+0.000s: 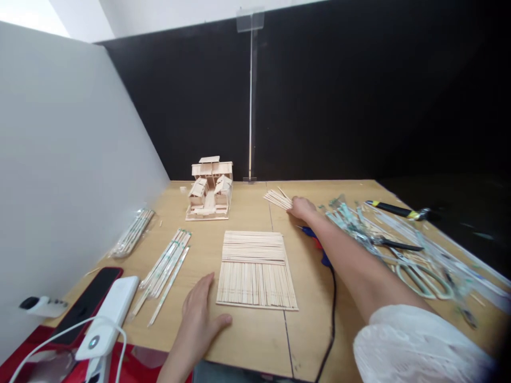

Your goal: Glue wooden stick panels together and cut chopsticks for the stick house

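Note:
My right hand (302,207) reaches far across the table, its fingers closed on the near end of a bunch of thin wooden sticks (277,199). The sticks fan out a little to the left; the fingertips are partly hidden. My left hand (202,311) is open on the table, thumb and fingers apart, with nothing in it. Just to its right lies a flat panel of wooden sticks (255,271), laid crosswise in the far part and lengthwise in the near part. Below my right forearm is a blue and red hot glue gun (316,243), partly covered by the arm.
A small wooden stick house model (209,191) stands at the back. Wrapped sticks (165,266) and a bagged bundle (133,232) lie left, near a phone (90,300) and power strip (109,314). Pliers (395,243), scissors (423,279) and torn wrappers (347,218) clutter the right.

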Demonstrator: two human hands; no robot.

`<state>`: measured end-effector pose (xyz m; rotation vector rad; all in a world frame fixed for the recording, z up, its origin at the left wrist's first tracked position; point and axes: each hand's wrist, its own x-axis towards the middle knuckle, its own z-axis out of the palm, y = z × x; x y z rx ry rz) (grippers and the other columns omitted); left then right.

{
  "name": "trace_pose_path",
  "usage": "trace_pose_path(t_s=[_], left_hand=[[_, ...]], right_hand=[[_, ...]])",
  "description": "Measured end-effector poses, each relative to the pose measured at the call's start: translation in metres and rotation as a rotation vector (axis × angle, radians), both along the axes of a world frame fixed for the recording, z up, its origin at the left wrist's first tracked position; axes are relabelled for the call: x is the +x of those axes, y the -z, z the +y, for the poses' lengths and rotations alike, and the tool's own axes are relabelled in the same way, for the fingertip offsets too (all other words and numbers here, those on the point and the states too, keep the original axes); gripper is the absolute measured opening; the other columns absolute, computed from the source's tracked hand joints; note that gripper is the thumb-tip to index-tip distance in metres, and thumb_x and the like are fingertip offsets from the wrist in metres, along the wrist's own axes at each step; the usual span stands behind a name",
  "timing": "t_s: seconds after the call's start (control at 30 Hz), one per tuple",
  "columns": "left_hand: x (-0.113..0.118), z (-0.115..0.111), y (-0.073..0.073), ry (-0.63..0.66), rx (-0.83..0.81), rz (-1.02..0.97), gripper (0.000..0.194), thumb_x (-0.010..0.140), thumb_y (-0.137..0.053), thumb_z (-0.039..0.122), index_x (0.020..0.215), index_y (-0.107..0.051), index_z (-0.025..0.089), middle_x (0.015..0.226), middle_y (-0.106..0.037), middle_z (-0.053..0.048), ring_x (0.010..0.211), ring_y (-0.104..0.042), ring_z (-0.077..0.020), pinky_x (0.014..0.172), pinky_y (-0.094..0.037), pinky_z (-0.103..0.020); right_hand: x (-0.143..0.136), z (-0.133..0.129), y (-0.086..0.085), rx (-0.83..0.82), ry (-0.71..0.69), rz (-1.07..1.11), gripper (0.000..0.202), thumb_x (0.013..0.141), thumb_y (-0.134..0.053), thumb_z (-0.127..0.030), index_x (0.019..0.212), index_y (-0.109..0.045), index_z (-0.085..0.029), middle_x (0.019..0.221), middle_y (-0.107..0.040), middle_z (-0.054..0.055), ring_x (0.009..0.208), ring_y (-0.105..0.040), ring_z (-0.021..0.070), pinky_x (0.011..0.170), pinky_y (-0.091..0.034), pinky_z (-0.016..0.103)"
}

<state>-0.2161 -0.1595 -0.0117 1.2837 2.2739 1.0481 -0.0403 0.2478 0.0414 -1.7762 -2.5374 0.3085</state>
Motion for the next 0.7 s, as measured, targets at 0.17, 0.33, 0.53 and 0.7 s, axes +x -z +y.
trace_pose_path(t_s=[0.17, 0.33, 0.53, 0.7], left_hand=[[0.001, 0.004, 0.004, 0.077, -0.003, 0.122, 0.076, 0.066, -0.074, 0.028, 0.137, -0.047, 0.019, 0.142, -0.051, -0.018, 0.135, -0.044, -0.0364, 0.113, -0.029, -0.057], [0.000, 0.007, 0.004, 0.122, -0.029, 0.188, 0.073, 0.072, -0.070, 0.028, 0.139, -0.044, 0.021, 0.143, -0.052, -0.015, 0.135, -0.044, -0.0348, 0.113, -0.028, -0.058], [-0.004, 0.009, 0.011, 0.153, -0.029, 0.259, 0.069, 0.078, -0.068, 0.032, 0.141, -0.042, 0.021, 0.142, -0.053, -0.015, 0.134, -0.046, -0.0339, 0.113, -0.029, -0.059], [-0.004, 0.016, 0.012, 0.172, 0.002, 0.245, 0.065, 0.078, -0.068, 0.033, 0.137, -0.045, 0.020, 0.135, -0.058, -0.015, 0.126, -0.053, -0.0331, 0.108, -0.039, -0.056]], right_hand=[[0.018, -0.025, -0.011, 0.074, -0.096, 0.069, 0.049, 0.090, -0.061, -0.031, 0.132, -0.053, -0.008, 0.130, -0.057, 0.023, 0.121, -0.052, 0.0278, 0.100, -0.037, 0.032], [0.045, -0.078, -0.014, 0.039, -0.286, 0.355, 0.039, 0.089, -0.061, -0.027, 0.125, -0.057, -0.013, 0.113, -0.067, 0.012, 0.098, -0.062, 0.0192, 0.089, -0.043, 0.027], [0.083, -0.162, 0.001, -0.254, -0.382, 0.474, 0.027, 0.090, -0.058, -0.028, 0.114, -0.058, -0.017, 0.085, -0.068, 0.004, 0.075, -0.063, 0.0176, 0.073, -0.047, 0.029], [0.094, -0.219, 0.014, -0.293, -0.484, 0.416, 0.068, 0.075, -0.077, -0.026, 0.136, -0.048, -0.021, 0.128, -0.056, 0.013, 0.121, -0.053, 0.0283, 0.102, -0.042, 0.040]])
